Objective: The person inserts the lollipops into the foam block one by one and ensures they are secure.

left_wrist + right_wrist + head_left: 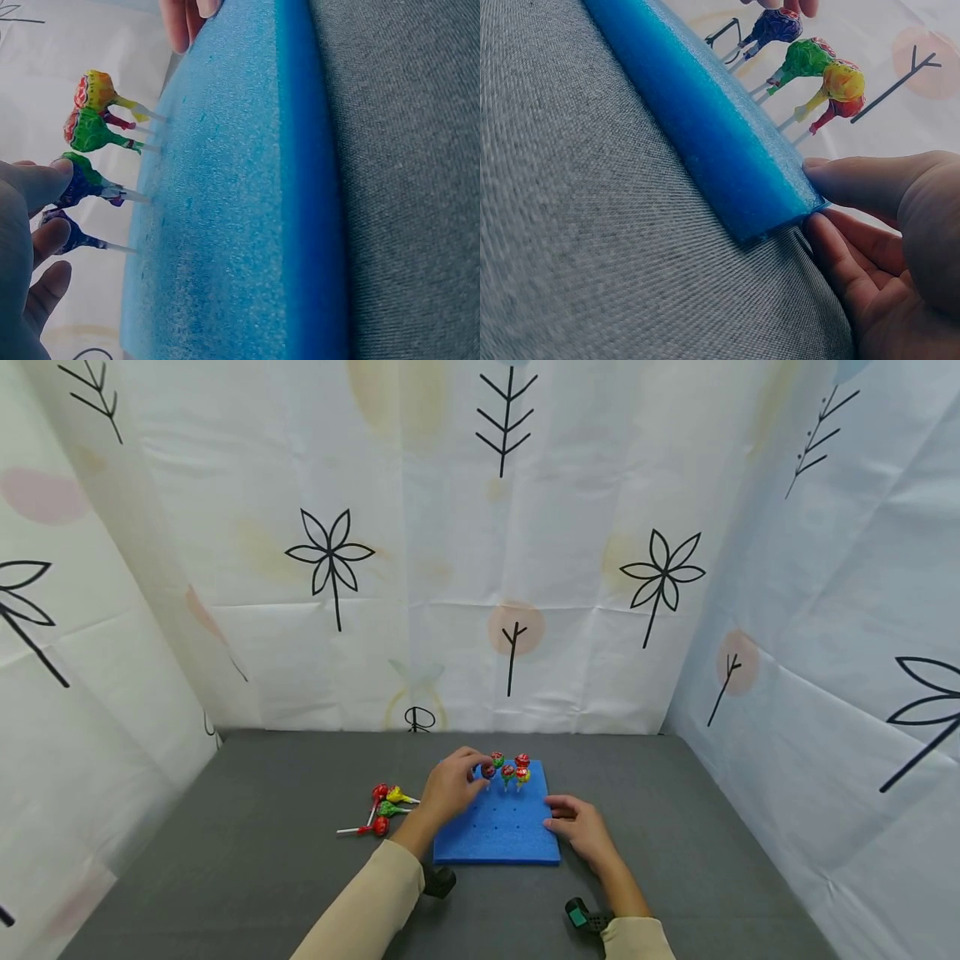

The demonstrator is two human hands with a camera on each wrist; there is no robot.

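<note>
Soft, even light fills the head view — bright on the patterned backdrop (480, 568), with only faint shadows on the grey tabletop (225, 860) and wide-angle bending at the edges. The wrist views are paler, the backdrop washed out (almost white). The nearest fingers (30, 247) are blurred — the blue foam board (705, 135) shows crisp grain.
</note>
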